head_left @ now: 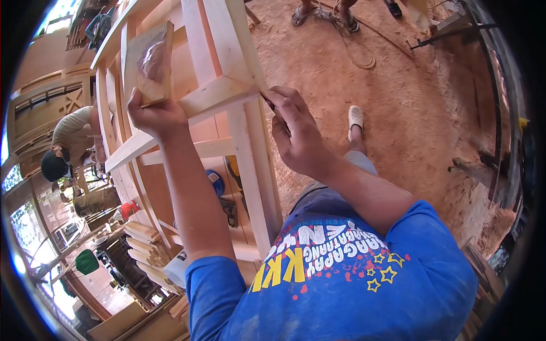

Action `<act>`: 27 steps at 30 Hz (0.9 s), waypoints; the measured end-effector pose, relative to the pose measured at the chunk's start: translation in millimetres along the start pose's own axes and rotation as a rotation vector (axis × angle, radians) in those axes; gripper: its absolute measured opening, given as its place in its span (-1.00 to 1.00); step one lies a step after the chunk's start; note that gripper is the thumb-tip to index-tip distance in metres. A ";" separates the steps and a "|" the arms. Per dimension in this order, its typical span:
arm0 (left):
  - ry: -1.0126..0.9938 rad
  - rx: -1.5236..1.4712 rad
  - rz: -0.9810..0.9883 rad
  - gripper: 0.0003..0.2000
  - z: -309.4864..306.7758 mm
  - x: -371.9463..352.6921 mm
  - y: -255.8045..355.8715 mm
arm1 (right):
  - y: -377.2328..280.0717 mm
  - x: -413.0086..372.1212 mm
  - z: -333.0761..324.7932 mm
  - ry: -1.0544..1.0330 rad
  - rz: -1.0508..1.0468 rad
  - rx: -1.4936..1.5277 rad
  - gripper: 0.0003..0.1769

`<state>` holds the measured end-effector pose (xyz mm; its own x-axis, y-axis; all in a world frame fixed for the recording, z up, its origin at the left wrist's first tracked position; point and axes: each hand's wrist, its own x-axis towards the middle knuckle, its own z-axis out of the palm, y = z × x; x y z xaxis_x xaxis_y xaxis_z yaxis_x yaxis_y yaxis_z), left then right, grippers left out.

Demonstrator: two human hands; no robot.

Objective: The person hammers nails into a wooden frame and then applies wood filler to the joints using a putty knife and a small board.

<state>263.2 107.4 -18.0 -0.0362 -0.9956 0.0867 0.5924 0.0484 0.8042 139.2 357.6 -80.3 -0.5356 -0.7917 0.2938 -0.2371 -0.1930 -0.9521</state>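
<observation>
My left hand (159, 117) grips the lower edge of a small wooden board (149, 62) that carries a glossy, translucent lump. The board is held over a pale wooden frame (219, 94). At the frame's corner, my right hand (296, 128) has its fingers closed round a thin, dark, flat piece (267, 101), whose tip touches the wood. Most of that piece is hidden by the fingers.
Below the frame's bars lie a blue round object (215, 181) and dark tools. Stacked wood strips (149, 250) stand at the lower left. A bending person (74, 131) is at the left; another person's feet (327, 17) show at the top. Metal bars line the right.
</observation>
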 end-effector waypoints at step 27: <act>0.103 0.049 0.017 -0.68 10.8 -7.8 0.5 | 23.7 88.0 -68.1 -0.213 0.968 0.926 -0.82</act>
<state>255.2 116.1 -11.9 0.0579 -0.9975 0.0413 0.5517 0.0664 0.8314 31.3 322.8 -71.2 -0.0209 -0.8885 -0.4583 0.8327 0.2382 -0.4999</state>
